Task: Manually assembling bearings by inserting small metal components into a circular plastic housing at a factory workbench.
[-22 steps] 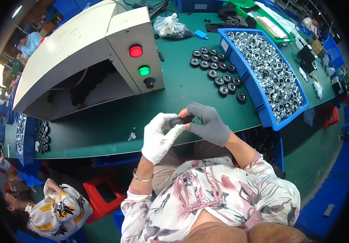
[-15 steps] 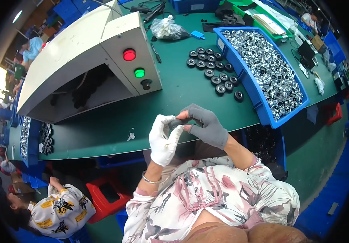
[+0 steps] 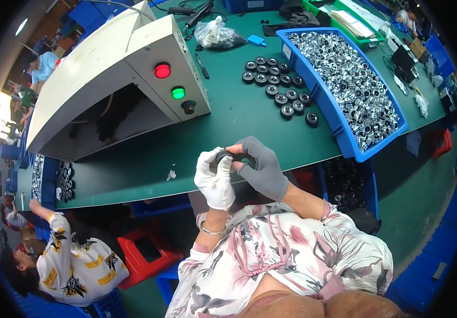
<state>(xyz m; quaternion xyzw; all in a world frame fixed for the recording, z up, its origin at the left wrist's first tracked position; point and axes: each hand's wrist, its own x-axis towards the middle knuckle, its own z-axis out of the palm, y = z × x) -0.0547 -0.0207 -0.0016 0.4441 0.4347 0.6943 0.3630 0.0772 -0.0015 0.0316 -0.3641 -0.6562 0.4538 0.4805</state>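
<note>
Pinching a small black wheel narrowly between the fingers of both hands, just above the near edge of a green bench. Gripping its left side with the left hand, gloved in white, and meeting its right side with the right hand, gloved in grey (with some bare fingertips showing). Wearing a silvery bracelet on the left wrist and a pale floral top. Having, under the bench to the right, a blue bin with black parts inside. Seeing, to the left, a red stool and, farther left, a co-worker in white, yellow and black, with one arm stretched toward the bench. Finding white scraps on the bench, left of the hands. Facing, beyond them, a beige machine with a red light, a green light and a black knob. Looking rightward past the hands to a cluster of black wheels, just beside a long blue tray heaped with shiny metal parts. Making out, farther back, a pen, a clear plastic bag and a dark cloth.
</note>
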